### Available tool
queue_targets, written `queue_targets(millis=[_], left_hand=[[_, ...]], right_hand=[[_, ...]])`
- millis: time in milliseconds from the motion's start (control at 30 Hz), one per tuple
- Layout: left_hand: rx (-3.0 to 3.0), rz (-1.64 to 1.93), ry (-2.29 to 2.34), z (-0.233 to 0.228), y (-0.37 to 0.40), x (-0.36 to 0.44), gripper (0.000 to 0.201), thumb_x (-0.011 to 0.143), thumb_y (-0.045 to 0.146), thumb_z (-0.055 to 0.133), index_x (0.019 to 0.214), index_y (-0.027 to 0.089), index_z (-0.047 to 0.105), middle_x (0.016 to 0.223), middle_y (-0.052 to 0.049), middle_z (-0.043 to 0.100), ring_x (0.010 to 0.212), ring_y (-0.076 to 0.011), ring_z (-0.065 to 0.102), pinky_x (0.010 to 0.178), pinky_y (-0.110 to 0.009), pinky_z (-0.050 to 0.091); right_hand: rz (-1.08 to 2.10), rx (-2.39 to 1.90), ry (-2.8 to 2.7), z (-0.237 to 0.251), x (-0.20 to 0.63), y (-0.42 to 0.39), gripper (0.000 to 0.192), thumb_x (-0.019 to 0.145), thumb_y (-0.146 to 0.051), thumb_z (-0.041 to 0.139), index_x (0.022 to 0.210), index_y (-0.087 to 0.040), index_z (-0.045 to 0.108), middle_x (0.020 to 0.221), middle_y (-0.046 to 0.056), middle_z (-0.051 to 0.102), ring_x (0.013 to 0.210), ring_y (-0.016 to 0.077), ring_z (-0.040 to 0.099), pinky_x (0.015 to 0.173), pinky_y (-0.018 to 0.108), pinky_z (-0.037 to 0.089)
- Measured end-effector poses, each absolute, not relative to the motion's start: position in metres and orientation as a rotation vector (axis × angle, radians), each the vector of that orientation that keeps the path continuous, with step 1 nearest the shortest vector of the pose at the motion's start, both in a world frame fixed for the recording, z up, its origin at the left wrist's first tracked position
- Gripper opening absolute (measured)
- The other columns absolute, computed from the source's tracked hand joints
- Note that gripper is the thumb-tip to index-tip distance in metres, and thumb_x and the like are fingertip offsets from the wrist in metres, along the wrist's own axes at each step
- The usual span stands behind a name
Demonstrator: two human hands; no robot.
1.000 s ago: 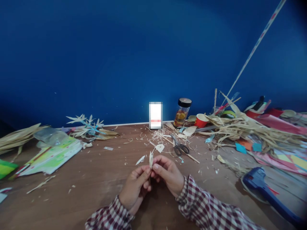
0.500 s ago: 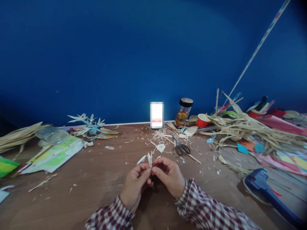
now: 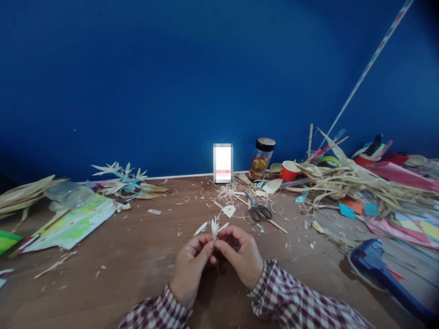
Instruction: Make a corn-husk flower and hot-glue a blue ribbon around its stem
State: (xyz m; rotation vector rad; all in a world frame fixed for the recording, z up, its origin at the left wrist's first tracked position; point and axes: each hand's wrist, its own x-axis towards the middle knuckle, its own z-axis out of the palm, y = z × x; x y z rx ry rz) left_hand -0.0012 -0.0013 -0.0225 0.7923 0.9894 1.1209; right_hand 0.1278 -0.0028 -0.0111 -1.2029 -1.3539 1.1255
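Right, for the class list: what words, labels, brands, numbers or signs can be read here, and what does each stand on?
None can be read.
Red cup: yellowish mark, too small to make out.
Bright upright rectangle: pixelated, reddish band, nothing legible.
Small pale strip: any print too small.
Blue glue gun: no legible brand.

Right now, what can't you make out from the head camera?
Head view: lower ends of the pale strips, hidden by the left hand and right hand.
Head view: details on the white rectangle, blurred into blocks.
Head view: rest of the green thing, cut off by the left edge.
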Motion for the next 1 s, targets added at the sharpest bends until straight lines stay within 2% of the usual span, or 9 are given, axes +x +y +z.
queue_targets(millis=[100, 267, 367, 500, 700, 800, 1000], left_hand=[[0.586, 1.041, 0.829, -0.016, -0.001, -0.003, 0.013, 0.069, 0.022, 0.064, 0.079, 0.014, 0.060, 0.058, 0.005, 0.050, 0.043, -0.0004, 0.040, 0.045, -0.014, 0.040], [0.406, 0.914, 0.589, -0.008, -0.001, -0.008, 0.009, 0.072, 0.018, 0.061, 0.078, 0.013, 0.059, 0.063, 0.005, 0.047, 0.039, 0.0032, 0.028, 0.037, -0.009, 0.029], [0.389, 0.897, 0.551, -0.008, -0.001, -0.009, 0.007, 0.073, 0.018, 0.061, 0.075, 0.012, 0.059, 0.061, 0.005, 0.046, 0.038, 0.0034, 0.024, 0.036, -0.009, 0.026], [0.465, 0.903, 0.632, -0.011, -0.003, -0.005, 0.011, 0.073, 0.021, 0.061, 0.069, 0.011, 0.058, 0.057, 0.005, 0.046, 0.037, 0.0024, 0.025, 0.035, -0.011, 0.027], [0.574, 0.997, 0.768, -0.016, -0.002, -0.001, 0.014, 0.069, 0.023, 0.064, 0.077, 0.014, 0.058, 0.059, 0.004, 0.052, 0.037, 0.0013, 0.030, 0.037, -0.013, 0.029], [0.590, 0.987, 0.768, -0.016, -0.002, 0.001, 0.014, 0.068, 0.026, 0.064, 0.070, 0.014, 0.057, 0.057, 0.005, 0.052, 0.037, 0.0011, 0.030, 0.037, -0.014, 0.030], [0.654, 0.985, 0.797, -0.018, -0.003, 0.003, 0.019, 0.067, 0.029, 0.065, 0.065, 0.013, 0.056, 0.054, 0.005, 0.052, 0.034, 0.0007, 0.030, 0.035, -0.015, 0.029]], right_hand=[[1.164, -1.135, -1.363, -0.009, 0.127, -0.005, 0.017, 0.075, -0.027, 0.056, 0.088, -0.016, 0.057, 0.074, 0.002, 0.060, 0.064, 0.0128, 0.055, 0.059, 0.024, 0.044], [0.946, -1.064, -1.495, -0.001, 0.129, -0.010, 0.013, 0.078, -0.023, 0.052, 0.086, -0.017, 0.061, 0.081, 0.004, 0.058, 0.074, 0.0146, 0.056, 0.066, 0.026, 0.044], [1.040, -1.010, -1.445, 0.001, 0.129, -0.010, 0.014, 0.080, -0.023, 0.049, 0.090, -0.017, 0.057, 0.081, 0.004, 0.058, 0.072, 0.0140, 0.057, 0.065, 0.026, 0.045], [1.203, -1.008, -1.334, -0.002, 0.128, -0.007, 0.014, 0.079, -0.026, 0.052, 0.088, -0.016, 0.055, 0.071, 0.002, 0.059, 0.063, 0.0120, 0.056, 0.060, 0.024, 0.045], [1.297, -1.029, -1.270, -0.010, 0.129, -0.001, 0.015, 0.074, -0.029, 0.058, 0.079, -0.015, 0.057, 0.063, -0.001, 0.059, 0.059, 0.0106, 0.053, 0.059, 0.023, 0.043], [1.366, -1.017, -1.220, -0.013, 0.130, 0.001, 0.017, 0.071, -0.031, 0.061, 0.075, -0.015, 0.057, 0.059, -0.001, 0.059, 0.057, 0.0101, 0.052, 0.057, 0.022, 0.042], [1.351, -1.084, -1.197, -0.014, 0.131, 0.000, 0.020, 0.070, -0.033, 0.063, 0.069, -0.014, 0.057, 0.054, -0.002, 0.058, 0.051, 0.0090, 0.049, 0.053, 0.021, 0.039]])
